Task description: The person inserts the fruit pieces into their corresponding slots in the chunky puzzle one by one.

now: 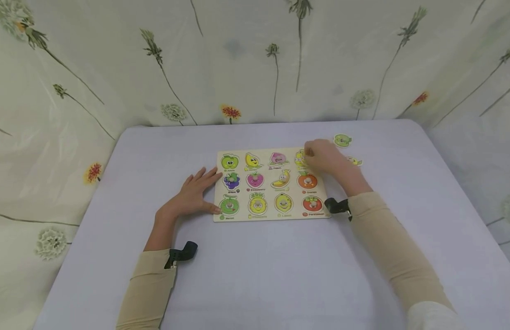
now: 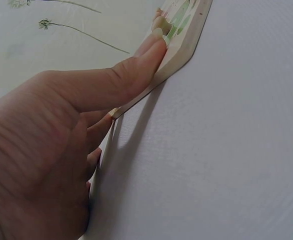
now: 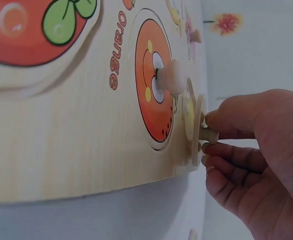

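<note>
A wooden fruit puzzle board [image 1: 269, 220] lies on the table, most of its slots showing knobbed pieces. My right hand [image 1: 326, 158] is over its far right corner. There the thumb and fingers pinch the wooden knob [image 3: 210, 135] of a puzzle piece [image 3: 198, 135], seen edge-on close against the board; its picture faces away. A yellow fruit picture [image 1: 299, 158] shows beside these fingers. Spread along the board's left edge, my left hand [image 1: 190, 195] has its thumb on the near corner by the melon piece [image 1: 229, 206].
To the right of the board lie a loose green piece [image 1: 342, 140] and a yellowish piece [image 1: 354, 161] partly covered by my right wrist. A white cloth covers the table [image 1: 263, 266]. Behind it hangs a flower-patterned curtain [image 1: 246, 59].
</note>
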A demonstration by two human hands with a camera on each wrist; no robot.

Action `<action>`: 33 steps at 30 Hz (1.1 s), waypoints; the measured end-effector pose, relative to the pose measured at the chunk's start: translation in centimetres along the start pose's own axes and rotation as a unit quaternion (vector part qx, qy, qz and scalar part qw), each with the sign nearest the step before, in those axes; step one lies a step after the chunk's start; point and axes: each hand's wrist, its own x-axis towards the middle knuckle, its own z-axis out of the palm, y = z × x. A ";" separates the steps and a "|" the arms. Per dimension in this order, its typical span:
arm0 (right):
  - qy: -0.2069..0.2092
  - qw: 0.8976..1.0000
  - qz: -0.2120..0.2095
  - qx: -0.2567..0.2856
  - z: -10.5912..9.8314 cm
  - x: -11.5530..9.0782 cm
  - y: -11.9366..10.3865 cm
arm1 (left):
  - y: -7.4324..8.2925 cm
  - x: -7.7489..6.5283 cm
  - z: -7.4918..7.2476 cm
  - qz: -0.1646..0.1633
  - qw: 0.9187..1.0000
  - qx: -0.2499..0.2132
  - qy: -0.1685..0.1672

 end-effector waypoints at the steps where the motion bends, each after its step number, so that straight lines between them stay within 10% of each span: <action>1: -0.002 1.000 0.002 0.002 0.0 0.0 -0.1 | 0.0 0.0 0.0 0.001 1.000 0.002 0.000; 33: -0.018 1.000 -0.007 -0.005 0.5 0.8 -1.3 | 0.1 0.1 0.0 0.000 1.000 0.008 0.003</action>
